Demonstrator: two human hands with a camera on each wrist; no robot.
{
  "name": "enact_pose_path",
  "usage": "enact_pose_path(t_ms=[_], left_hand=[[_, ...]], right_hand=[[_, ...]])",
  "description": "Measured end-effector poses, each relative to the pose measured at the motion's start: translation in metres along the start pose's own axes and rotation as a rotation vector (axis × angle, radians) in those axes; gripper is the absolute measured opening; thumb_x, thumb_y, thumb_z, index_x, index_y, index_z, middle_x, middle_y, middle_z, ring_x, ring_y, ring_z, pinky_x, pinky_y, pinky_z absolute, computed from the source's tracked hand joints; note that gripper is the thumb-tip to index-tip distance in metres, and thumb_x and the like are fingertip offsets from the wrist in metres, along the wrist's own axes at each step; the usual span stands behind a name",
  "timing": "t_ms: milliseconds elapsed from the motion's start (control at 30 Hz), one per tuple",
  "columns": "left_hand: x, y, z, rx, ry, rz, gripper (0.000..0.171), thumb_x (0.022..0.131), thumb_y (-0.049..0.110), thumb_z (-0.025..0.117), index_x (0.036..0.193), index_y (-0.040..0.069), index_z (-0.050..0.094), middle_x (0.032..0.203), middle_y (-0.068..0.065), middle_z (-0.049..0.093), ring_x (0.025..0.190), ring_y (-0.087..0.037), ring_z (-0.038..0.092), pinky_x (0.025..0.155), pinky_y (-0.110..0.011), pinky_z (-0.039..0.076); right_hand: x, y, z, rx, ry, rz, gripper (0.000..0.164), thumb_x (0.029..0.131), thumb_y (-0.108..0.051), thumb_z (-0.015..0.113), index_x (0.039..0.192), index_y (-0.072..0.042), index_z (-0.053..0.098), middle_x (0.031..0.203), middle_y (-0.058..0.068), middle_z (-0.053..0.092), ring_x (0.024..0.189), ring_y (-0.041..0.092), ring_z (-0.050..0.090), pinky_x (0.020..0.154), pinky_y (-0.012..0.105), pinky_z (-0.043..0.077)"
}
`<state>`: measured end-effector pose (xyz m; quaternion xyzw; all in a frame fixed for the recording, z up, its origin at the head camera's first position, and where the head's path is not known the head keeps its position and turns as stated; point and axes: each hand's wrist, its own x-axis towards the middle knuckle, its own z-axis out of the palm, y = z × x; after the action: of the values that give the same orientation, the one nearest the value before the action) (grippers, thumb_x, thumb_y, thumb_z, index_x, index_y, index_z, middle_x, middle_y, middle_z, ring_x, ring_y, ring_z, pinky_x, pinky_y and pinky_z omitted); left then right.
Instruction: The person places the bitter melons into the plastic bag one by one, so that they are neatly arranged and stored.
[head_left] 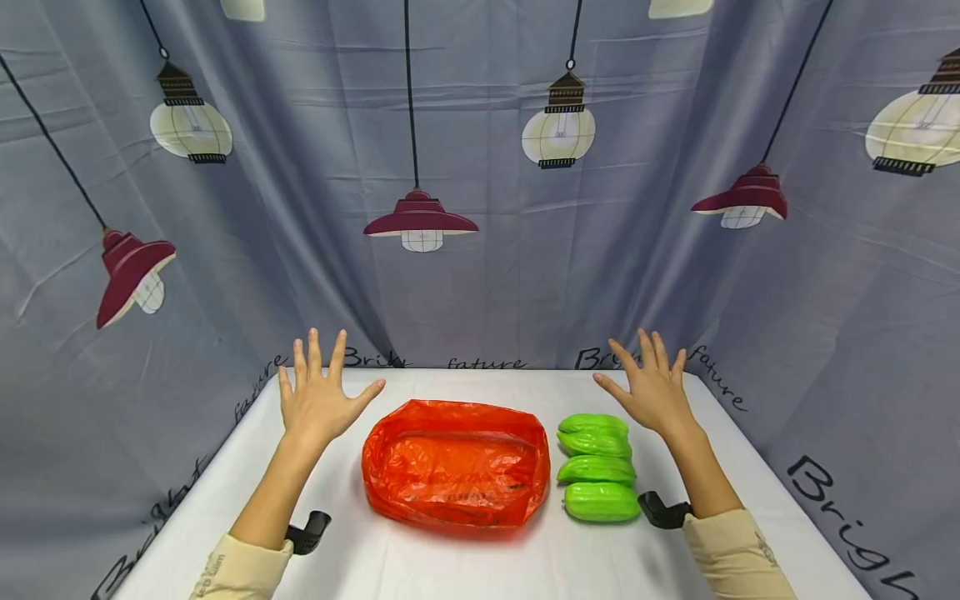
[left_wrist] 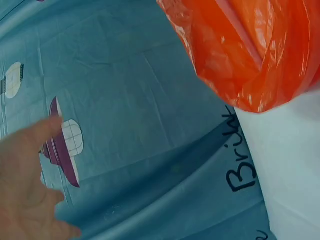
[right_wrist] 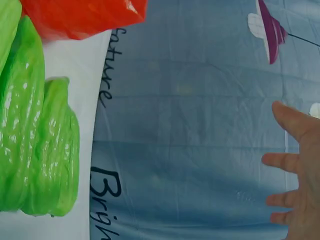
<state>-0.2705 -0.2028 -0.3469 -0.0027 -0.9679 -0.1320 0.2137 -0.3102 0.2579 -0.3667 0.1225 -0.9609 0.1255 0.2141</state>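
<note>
A red plastic bag [head_left: 457, 467] lies on the white table with its mouth spread open; its crinkled side [left_wrist: 250, 65] fills the upper right of the left wrist view. To its right, several bright green chayotes or similar ridged green vegetables [head_left: 597, 468] lie in a column, seen close up as green vegetables [right_wrist: 37, 130] in the right wrist view. My left hand [head_left: 318, 404] is raised left of the bag, fingers spread, holding nothing. My right hand [head_left: 652, 392] is raised beyond the vegetables on the right, its fingers also spread and holding nothing.
The white table [head_left: 420, 575] is bounded by a grey-blue curtain [head_left: 480, 300] at the back and both sides, printed with lamps and lettering. Black wrist mounts [head_left: 307, 533] sit at both sleeve cuffs.
</note>
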Motion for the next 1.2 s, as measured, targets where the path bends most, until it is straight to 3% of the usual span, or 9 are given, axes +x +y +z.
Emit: enact_pose_path(t_ms=[100,200,333,467,567,733,900,1200], left_hand=[[-0.004,0.001,0.002,-0.073,0.094,-0.003,0.087,0.083,0.054,0.056,0.148,0.013,0.016,0.149,-0.027,0.004,0.135,-0.045,-0.005,0.103,-0.063,0.005],[-0.010,0.001,0.007,-0.164,0.170,0.007,0.080,0.081,0.042,0.063,0.145,0.010,0.026,0.145,-0.030,0.016,0.132,-0.049,0.011,0.101,-0.063,0.015],[-0.020,-0.001,0.017,-0.286,0.196,0.038,0.077,0.079,0.036,0.067,0.142,0.012,0.031,0.142,-0.025,0.024,0.128,-0.045,0.025,0.095,-0.062,0.025],[-0.032,-0.008,0.030,-0.428,0.191,0.056,0.074,0.079,0.030,0.069,0.142,0.015,0.033,0.142,-0.019,0.027,0.125,-0.042,0.031,0.093,-0.062,0.029],[-0.041,-0.013,0.042,-0.530,0.213,0.081,0.072,0.079,0.022,0.070,0.141,0.014,0.035,0.141,-0.017,0.029,0.126,-0.039,0.032,0.095,-0.061,0.029],[-0.058,-0.015,0.068,-0.611,0.279,0.112,0.067,0.078,0.016,0.072,0.138,0.011,0.040,0.138,-0.016,0.034,0.125,-0.034,0.033,0.097,-0.058,0.029],[-0.070,-0.018,0.093,-0.650,0.279,0.081,0.065,0.079,0.015,0.072,0.137,0.013,0.042,0.139,-0.015,0.033,0.125,-0.035,0.031,0.096,-0.059,0.028],[-0.080,-0.033,0.131,-0.586,0.191,0.045,0.069,0.080,0.025,0.070,0.140,0.016,0.038,0.140,-0.021,0.029,0.124,-0.042,0.029,0.091,-0.062,0.025]], right_hand=[[-0.003,-0.002,-0.001,0.103,0.010,-0.034,0.068,0.088,-0.052,0.051,0.142,-0.013,0.036,0.148,0.027,0.011,0.136,0.043,-0.001,0.099,0.065,-0.009],[-0.009,-0.003,0.000,0.250,0.012,-0.071,0.063,0.089,-0.044,0.057,0.142,-0.015,0.037,0.148,0.025,0.016,0.134,0.046,0.007,0.097,0.070,0.005],[-0.025,-0.004,0.003,0.393,0.044,-0.110,0.056,0.088,-0.034,0.061,0.139,-0.017,0.042,0.145,0.019,0.027,0.130,0.046,0.020,0.090,0.072,0.021],[-0.043,-0.003,0.008,0.457,0.095,-0.138,0.048,0.088,-0.025,0.063,0.133,-0.017,0.050,0.136,0.011,0.045,0.125,0.036,0.037,0.092,0.063,0.030],[-0.054,-0.001,0.014,0.505,0.095,-0.149,0.043,0.088,-0.020,0.064,0.129,-0.017,0.054,0.127,0.004,0.055,0.119,0.023,0.046,0.095,0.046,0.037],[-0.065,0.009,0.028,0.761,-0.041,-0.195,0.038,0.089,-0.009,0.059,0.127,-0.010,0.054,0.122,0.007,0.059,0.113,0.014,0.052,0.091,0.019,0.040],[-0.073,0.022,0.042,1.038,-0.232,-0.228,0.037,0.092,0.001,0.051,0.129,0.004,0.048,0.126,0.021,0.052,0.114,0.022,0.052,0.088,0.023,0.045],[-0.085,0.038,0.066,1.172,-0.434,-0.300,0.043,0.090,0.008,0.049,0.133,0.009,0.041,0.131,0.028,0.045,0.120,0.026,0.046,0.097,0.031,0.039]])
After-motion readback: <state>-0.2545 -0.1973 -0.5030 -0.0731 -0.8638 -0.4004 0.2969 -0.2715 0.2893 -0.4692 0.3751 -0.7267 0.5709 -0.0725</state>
